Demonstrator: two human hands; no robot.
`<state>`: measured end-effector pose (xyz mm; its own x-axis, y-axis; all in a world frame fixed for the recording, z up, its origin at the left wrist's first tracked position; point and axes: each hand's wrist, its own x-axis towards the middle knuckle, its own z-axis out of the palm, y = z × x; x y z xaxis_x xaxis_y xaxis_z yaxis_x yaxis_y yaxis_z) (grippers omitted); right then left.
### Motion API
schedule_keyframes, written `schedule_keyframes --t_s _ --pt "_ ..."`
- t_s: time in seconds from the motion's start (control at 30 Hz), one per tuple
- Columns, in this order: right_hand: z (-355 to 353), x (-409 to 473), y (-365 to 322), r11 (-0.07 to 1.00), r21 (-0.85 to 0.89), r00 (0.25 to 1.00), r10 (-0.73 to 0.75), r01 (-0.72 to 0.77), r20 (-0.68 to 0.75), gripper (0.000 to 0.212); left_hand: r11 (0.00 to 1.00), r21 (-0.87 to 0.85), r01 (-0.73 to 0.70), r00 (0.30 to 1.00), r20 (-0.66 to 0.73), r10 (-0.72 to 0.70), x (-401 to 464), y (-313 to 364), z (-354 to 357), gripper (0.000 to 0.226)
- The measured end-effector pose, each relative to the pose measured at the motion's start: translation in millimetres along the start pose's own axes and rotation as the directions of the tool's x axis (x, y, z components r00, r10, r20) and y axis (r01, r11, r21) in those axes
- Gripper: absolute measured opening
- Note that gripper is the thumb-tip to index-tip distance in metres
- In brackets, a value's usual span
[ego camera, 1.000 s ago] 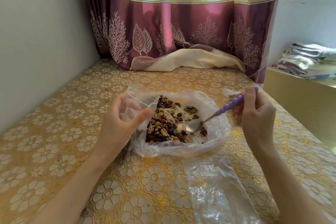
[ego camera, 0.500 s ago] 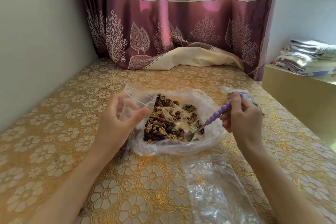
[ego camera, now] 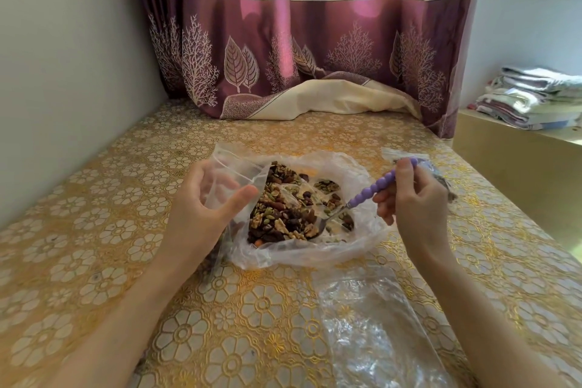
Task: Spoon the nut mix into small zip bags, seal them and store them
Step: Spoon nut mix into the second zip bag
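Since a second ago, my right hand (ego camera: pixel 415 201) has dipped the purple-handled spoon (ego camera: pixel 356 200), pinched in its fingers, into the nut mix (ego camera: pixel 283 214) at centre. My left hand (ego camera: pixel 201 211) grips a small zip bag (ego camera: pixel 234 167) at nine o'clock. Clear plastic (ego camera: pixel 374 321) lies at five o'clock; folded cloths (ego camera: pixel 532 98) sit at two o'clock.

Over the last second the right hand (ego camera: pixel 412 211) dropped down and in toward the nuts (ego camera: pixel 283 208), so the spoon (ego camera: pixel 356 201) went from hovering tipped up to having its bowl dug right into the pile's near edge.
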<state>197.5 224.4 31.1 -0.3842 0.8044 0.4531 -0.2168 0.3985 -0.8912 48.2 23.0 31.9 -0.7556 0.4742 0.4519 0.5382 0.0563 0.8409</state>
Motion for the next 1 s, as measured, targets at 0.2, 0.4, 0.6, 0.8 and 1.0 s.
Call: schedule_keyframes --t_s 0.2,0.4,0.6,0.8,1.0 --pt "10 -10 -3 0.996 0.093 0.996 -0.006 -0.003 0.088 0.034 1.000 0.013 0.009 1.000 -0.002 -0.009 1 -1 1 0.053" --pt "8 -5 6 0.987 0.074 0.987 0.139 -0.144 0.075 0.039 1.000 0.001 0.012 1.000 0.015 -0.012 0 1 0 0.048" --pt "4 0 13 0.960 0.117 0.967 0.256 -0.256 0.015 0.042 1.000 -0.005 0.003 1.000 -0.005 -0.003 1 2 -1 0.049" --pt "7 4 12 0.959 0.156 0.971 0.237 -0.235 0.003 0.041 0.999 0.027 -0.017 1.000 0.007 0.017 3 -4 -2 0.053" --pt "17 23 -15 0.961 0.228 0.987 0.160 -0.154 -0.005 0.039 1.000 0.016 -0.026 0.999 0.036 0.025 3 -6 -1 0.052"
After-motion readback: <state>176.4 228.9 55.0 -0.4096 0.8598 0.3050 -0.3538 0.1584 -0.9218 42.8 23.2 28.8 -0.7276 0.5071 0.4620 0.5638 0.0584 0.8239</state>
